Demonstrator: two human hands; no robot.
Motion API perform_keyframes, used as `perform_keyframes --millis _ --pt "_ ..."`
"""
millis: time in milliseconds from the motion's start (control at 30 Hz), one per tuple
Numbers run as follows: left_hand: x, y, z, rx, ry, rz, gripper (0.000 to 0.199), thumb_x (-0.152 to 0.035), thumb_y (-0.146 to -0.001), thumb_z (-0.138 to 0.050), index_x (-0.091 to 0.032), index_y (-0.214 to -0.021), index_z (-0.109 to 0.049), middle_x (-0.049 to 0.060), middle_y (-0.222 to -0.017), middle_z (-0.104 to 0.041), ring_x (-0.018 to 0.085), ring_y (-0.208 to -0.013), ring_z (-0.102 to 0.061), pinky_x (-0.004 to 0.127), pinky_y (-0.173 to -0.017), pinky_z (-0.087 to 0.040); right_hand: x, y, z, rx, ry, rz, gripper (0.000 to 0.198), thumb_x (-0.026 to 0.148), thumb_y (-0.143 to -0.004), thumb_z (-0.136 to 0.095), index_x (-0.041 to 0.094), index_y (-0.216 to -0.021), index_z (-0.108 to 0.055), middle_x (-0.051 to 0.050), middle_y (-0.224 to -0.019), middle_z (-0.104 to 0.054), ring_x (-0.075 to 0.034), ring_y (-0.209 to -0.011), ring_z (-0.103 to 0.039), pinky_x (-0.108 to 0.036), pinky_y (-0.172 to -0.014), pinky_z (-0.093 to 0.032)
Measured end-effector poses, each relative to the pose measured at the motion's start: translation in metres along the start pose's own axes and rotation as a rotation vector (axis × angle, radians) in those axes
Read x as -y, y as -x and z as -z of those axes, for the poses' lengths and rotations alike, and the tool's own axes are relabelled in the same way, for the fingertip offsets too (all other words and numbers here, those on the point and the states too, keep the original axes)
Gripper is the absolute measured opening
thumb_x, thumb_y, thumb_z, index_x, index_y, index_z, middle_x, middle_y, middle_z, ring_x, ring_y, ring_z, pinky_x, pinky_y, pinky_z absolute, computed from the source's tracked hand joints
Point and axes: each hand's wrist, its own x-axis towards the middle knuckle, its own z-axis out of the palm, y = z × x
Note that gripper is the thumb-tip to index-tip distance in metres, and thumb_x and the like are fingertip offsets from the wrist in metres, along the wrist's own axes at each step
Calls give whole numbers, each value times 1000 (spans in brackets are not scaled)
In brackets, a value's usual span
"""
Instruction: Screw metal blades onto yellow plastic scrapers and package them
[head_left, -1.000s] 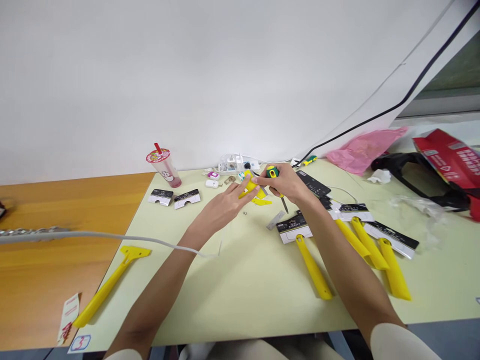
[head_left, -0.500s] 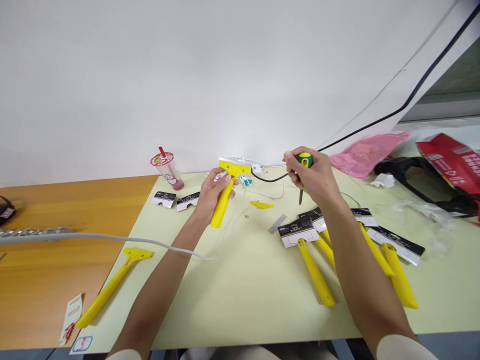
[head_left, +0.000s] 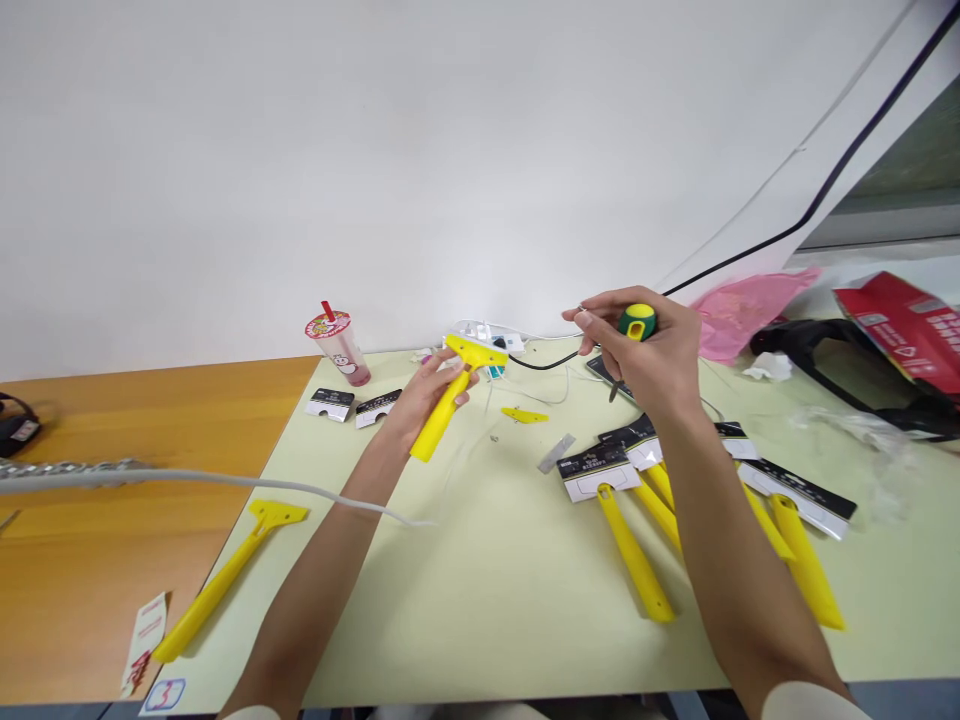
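My left hand (head_left: 421, 402) is closed round the handle of a yellow scraper (head_left: 437, 422), its wide head tilted up toward the wall. Off to the right, my raised right hand (head_left: 660, 350) holds a screwdriver (head_left: 637, 320) with a green and yellow handle in the palm, its shaft pointing down. Thumb and forefinger of that hand pinch something too small to make out. Between the hands, a loose yellow scraper cover plate (head_left: 524, 415) lies on the table, near tiny metal bits (head_left: 493, 438) and a flat blade-like strip (head_left: 556, 453).
Several yellow scrapers (head_left: 636, 555) with black-and-white cards lie under my right forearm. Another scraper (head_left: 225, 580) rests at the left. A drink cup (head_left: 345, 350) stands at the back left. A phone (head_left: 609, 375), cables, a pink bag (head_left: 742, 315) and a red box (head_left: 907, 325) are behind and right.
My right hand has shifted slightly right with the screwdriver, its thumb and forefinger now extended in a pinch. The scraper in my left hand has tilted a little further to the right.
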Motion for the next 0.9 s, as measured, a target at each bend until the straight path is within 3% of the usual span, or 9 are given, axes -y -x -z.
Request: perform_keyframes --millis 100,200,300,400,467,667,900 --pt "14 0 -2 25 -25 110 46 -18 -79 -92 -18 -115 -63 7 -109 -71 15 -93 -74 16 -56 -47 10 6 -3 -63 85 121 20 44 -92 -85 27 -94 -77 -7 -98 -82 -19 -63 -70 -36 -56 -56" --pt "29 0 -5 67 -35 166 45 -20 -80 -92 -19 -116 -64 10 -111 -73 18 -97 -76 18 -57 -47 13 10 -2 -3 149 153 16 45 -95 -81 29 -97 -79 -8 -104 -81 -19 -63 -68 -39 -59 -56" --pt "39 2 -10 86 -42 212 47 -21 -79 -93 -20 -115 -64 11 -112 -74 21 -98 -77 19 -57 -46 7 10 -1 213 209 146 18 47 -95 -81 29 -99 -80 -10 -120 -78 -26 -83 -74 -41 -66 -60" --pt "44 3 -15 112 -32 256 50 -22 -75 -95 -20 -114 -64 10 -109 -74 22 -97 -77 20 -55 -45 -4 8 -5 479 281 178 14 42 -96 -78 29 -95 -81 -10 -125 -76 -30 -109 -74 -47 -95 -59" --pt "45 4 -17 128 -38 267 50 -23 -75 -96 -20 -114 -64 10 -106 -74 22 -96 -77 21 -55 -44 -11 7 -10 574 313 179 10 37 -97 -76 28 -94 -81 -9 -124 -75 -29 -114 -73 -47 -106 -54" --pt "45 8 -19 202 -62 266 45 -27 -78 -95 -20 -111 -66 9 -106 -73 22 -100 -76 21 -57 -44 -22 7 -19 653 338 135 11 33 -95 -74 25 -92 -81 -9 -119 -74 -28 -109 -73 -44 -103 -52" --pt "45 11 -21 191 -70 281 46 -28 -77 -96 -20 -112 -67 9 -108 -72 20 -96 -74 22 -59 -43 -28 6 -19 670 310 56 18 42 -92 -77 24 -87 -81 -10 -117 -75 -29 -106 -73 -45 -101 -52"
